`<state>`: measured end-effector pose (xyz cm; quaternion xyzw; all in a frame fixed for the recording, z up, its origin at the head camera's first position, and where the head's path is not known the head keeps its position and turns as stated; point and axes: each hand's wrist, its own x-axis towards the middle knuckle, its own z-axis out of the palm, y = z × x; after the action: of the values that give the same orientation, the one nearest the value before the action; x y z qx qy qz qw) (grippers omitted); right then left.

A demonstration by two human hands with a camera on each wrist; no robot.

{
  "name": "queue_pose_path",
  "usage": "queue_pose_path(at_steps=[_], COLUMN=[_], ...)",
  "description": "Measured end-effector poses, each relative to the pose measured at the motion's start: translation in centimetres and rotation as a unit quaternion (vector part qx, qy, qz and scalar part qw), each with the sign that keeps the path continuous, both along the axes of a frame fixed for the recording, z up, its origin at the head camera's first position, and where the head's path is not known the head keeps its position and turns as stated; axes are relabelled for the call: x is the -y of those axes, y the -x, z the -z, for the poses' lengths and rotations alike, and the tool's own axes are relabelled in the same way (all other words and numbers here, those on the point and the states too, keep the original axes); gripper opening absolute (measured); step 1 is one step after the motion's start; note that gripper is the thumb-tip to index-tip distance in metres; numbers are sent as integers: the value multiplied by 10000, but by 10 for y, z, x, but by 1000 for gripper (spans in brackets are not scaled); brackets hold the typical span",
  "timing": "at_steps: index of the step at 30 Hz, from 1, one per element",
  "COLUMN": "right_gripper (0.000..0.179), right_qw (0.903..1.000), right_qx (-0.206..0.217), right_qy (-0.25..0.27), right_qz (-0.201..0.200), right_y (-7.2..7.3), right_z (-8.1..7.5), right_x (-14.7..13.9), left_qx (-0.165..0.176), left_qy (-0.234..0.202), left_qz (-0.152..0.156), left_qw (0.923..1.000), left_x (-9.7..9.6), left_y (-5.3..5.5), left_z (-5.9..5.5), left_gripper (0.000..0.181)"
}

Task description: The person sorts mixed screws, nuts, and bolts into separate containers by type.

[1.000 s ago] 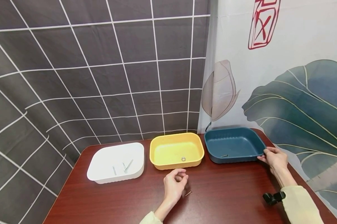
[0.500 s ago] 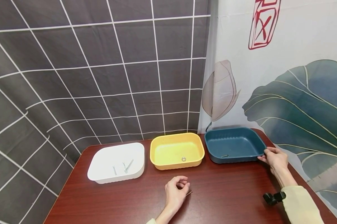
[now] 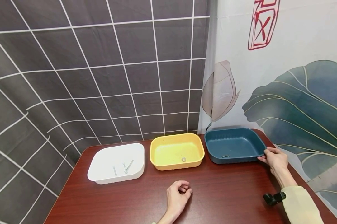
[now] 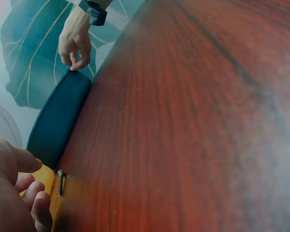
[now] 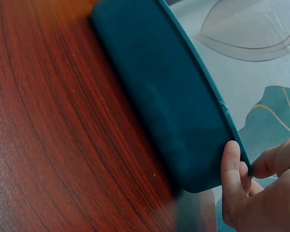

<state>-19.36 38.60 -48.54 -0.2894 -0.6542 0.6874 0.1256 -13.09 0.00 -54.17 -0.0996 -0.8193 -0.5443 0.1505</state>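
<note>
My right hand (image 3: 275,159) pinches the front right corner of the blue plastic tray (image 3: 227,160) between thumb and fingers; the right wrist view shows the fingers (image 5: 231,159) at its rim. Over the table in front of the yellow tray (image 3: 168,166), my left hand (image 3: 176,197) hangs with loosely curled fingers, thumb apart and nothing between them. Just beyond its fingertips, a brass-coloured screw (image 4: 61,182) lies on the table in the left wrist view. From the head view that screw is almost wholly hidden by the left hand.
A small metal nut (image 3: 183,159) lies in the yellow tray. The blue tray holds one dark screw (image 3: 225,156). Several silver screws (image 3: 128,166) lie in the white tray (image 3: 116,179) at the left. Curtains hang behind the reddish-brown table (image 3: 227,193).
My left hand has moved slightly right and back toward my body, so it covers the screw in the head view. My right hand has stayed at the blue tray's corner.
</note>
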Motion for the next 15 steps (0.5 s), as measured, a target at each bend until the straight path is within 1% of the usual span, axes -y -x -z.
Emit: queue_pose_path(at_steps=[8, 15], right_gripper=[31, 32], right_qw=[10000, 9999], right_qx=[-28, 26], right_qy=[-62, -97], right_qz=[5, 13], right_y=[-1, 0], right_z=[1, 1], right_x=[1, 0], left_qx=[-264, -342], left_qy=[167, 358], left_qz=[-42, -34], left_qw=[9995, 9988], left_x=[-1, -3], left_y=[-4, -5], left_z=[3, 6], left_gripper=[21, 24])
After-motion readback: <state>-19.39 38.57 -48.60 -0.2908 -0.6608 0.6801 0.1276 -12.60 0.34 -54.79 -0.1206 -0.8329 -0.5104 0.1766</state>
